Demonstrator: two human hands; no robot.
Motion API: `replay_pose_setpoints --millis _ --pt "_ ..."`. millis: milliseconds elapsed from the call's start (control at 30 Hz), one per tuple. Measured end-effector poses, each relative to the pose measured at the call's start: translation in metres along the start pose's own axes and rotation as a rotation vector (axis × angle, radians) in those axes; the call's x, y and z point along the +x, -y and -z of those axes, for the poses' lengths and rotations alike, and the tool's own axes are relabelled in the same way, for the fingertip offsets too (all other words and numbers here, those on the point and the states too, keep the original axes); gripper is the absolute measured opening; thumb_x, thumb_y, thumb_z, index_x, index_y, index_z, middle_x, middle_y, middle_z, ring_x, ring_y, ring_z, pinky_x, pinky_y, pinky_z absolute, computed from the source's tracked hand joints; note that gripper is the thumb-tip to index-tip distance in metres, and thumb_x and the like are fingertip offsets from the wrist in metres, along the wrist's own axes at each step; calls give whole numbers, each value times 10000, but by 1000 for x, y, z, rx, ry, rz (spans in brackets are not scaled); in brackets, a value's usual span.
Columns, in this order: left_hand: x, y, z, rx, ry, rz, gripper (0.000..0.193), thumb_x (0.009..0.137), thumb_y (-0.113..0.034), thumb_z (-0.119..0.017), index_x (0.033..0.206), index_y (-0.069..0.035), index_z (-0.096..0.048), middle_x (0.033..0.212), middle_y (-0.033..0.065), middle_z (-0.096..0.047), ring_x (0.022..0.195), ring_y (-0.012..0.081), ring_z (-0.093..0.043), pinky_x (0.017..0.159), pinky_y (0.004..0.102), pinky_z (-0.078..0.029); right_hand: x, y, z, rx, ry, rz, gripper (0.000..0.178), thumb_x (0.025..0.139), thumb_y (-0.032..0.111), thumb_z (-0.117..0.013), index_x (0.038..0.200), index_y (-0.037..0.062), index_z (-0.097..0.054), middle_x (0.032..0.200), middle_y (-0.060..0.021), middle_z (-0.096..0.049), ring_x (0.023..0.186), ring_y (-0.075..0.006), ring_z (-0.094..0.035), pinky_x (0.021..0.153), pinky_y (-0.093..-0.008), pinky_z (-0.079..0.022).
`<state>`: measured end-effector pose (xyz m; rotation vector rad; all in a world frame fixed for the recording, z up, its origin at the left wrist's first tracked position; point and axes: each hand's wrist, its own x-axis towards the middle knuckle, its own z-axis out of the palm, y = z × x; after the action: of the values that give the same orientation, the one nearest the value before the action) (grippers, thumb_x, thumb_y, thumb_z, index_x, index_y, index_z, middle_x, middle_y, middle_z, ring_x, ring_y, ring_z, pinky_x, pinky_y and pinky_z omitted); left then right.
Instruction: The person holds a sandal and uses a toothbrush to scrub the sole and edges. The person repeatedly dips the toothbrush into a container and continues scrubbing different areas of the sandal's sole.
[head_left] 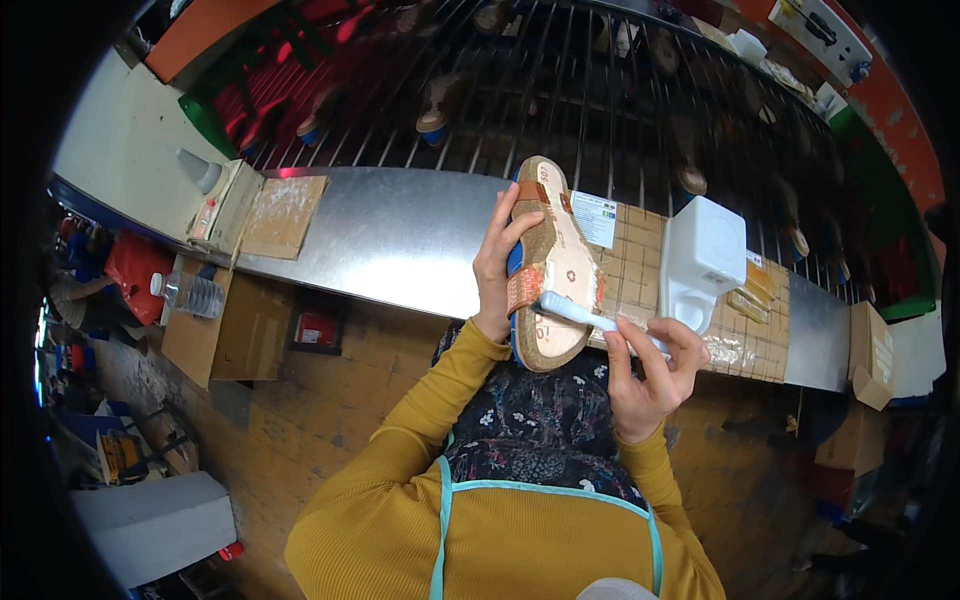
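Note:
My left hand (496, 262) grips a sandal upper on its last (562, 255) from the left side, its underside turned up toward me. Cork-coloured edging, brown strap ends and a pale insole with red marks show on it, with blue along the left edge. Pinched in my right hand (655, 378) is a toothbrush-like brush (580, 312) with a pale blue-white handle. The brush head rests on or just over the lower part of the sole, beside the orange-brown strap end; actual contact is hard to tell.
A white dispenser (704, 250) stands on brown patterned cardboard (640, 235) to the right. Beyond the metal ledge (390, 235), several shoes on lasts lie on a rack of metal rods (560, 90). A plastic bottle (190, 294) and an open carton (235, 335) are at left.

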<state>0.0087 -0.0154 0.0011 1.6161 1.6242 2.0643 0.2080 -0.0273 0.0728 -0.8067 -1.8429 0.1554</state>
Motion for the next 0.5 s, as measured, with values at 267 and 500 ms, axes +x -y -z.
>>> replay_pose_setpoints --millis 267,500 --pt "4 3 4 15 -32 -25 536 780 -344 -757 1256 -170 -582 1429 164 -408 1364 381 -364 1099 474 -377 -6 -1 12 189 213 -13 278 620 156 -869 880 147 -771 858 -8 -609 751 -131 -530 764 -321 -305" --pt "-13 49 48 214 -65 -52 808 789 -159 -772 1458 -110 -322 1415 115 -440 1297 258 -438 1123 428 -344 -17 -84 65 -68 171 -500 98 761 187 -788 808 111 -747 742 5 -634 596 -119 -527 738 -313 -306"
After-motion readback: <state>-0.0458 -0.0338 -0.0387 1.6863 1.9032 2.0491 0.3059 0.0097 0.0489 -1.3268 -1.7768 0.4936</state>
